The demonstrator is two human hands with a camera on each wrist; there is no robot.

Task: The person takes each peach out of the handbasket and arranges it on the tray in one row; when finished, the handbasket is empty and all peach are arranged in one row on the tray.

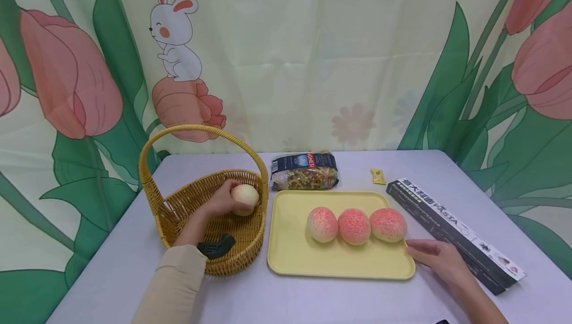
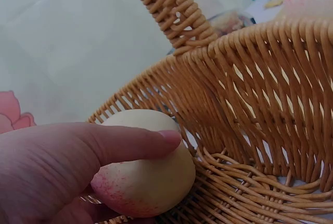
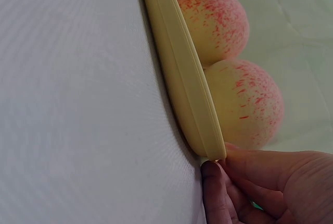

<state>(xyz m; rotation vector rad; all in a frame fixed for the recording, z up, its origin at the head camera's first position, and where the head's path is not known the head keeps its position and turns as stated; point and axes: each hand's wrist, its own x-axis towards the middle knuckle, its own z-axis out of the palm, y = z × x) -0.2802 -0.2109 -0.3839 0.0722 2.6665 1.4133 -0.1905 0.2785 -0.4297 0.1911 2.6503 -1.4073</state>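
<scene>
**Peach bun in the basket, tray steadied**

Fingers of your left hand (image 1: 222, 201) are curled round a pale peach bun (image 1: 245, 198), and you've got it down inside the wicker basket (image 1: 178, 210), low against the far wall. The left wrist view shows it well: your thumb lies across the top of the bun, whose pink-speckled underside sits right on the woven floor, with the basket's handle rising just behind. A dark strap sits on your left wrist, over the basket's near rim.

Over on the other side, your right hand (image 1: 440, 259) rests on the table (image 1: 339, 299) at the near right corner of the yellow tray (image 1: 308, 259). Its fingers are straight and relaxed, holding nothing; the right wrist view shows the fingertips (image 3: 213, 174) touching the tray's rim at that corner.

On the tray, three more peach buns (image 1: 355, 226) sit side by side in a row, touching one another, pink tops up.

Behind the tray lies a bag of pasta (image 1: 305, 171), a small yellow packet (image 1: 378, 176) just to its right. A long dark pasta box (image 1: 451, 229) lies at an angle along the right side of the table, just beside your right hand.
</scene>
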